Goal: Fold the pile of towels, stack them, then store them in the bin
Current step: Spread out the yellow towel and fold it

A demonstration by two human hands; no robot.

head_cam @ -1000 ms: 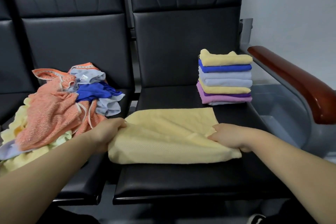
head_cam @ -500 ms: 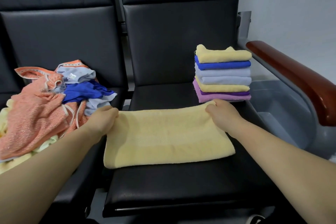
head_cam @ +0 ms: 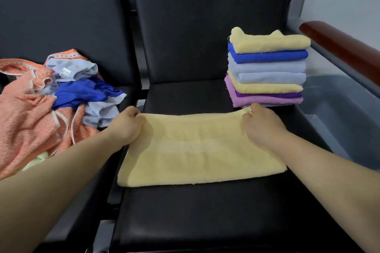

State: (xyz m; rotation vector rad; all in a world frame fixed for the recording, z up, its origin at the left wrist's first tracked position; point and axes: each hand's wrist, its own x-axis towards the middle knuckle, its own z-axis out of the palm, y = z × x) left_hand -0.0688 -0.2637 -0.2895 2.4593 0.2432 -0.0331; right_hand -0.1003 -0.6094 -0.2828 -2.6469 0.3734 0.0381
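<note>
A pale yellow towel [head_cam: 197, 150] lies folded flat across the black seat [head_cam: 205, 211] in front of me. My left hand [head_cam: 126, 125] grips its far left corner and my right hand [head_cam: 261, 124] grips its far right corner. Just behind my right hand stands a stack of several folded towels [head_cam: 267, 70], yellow on top, then blue, pale blue, yellow and purple. A loose pile of unfolded towels [head_cam: 51, 104], orange, blue and pale blue, covers the seat to the left. A grey bin [head_cam: 339, 113] sits low at the right, beyond the armrest.
A brown wooden armrest [head_cam: 345, 45] runs along the right side above the bin. Black seat backs [head_cam: 205, 26] rise behind both seats. A gap [head_cam: 115, 191] separates the two seats.
Both hands carried the near edge of the yellow towel away from me to its far edge, folding it in half. The hands now rest at the far corners.
</note>
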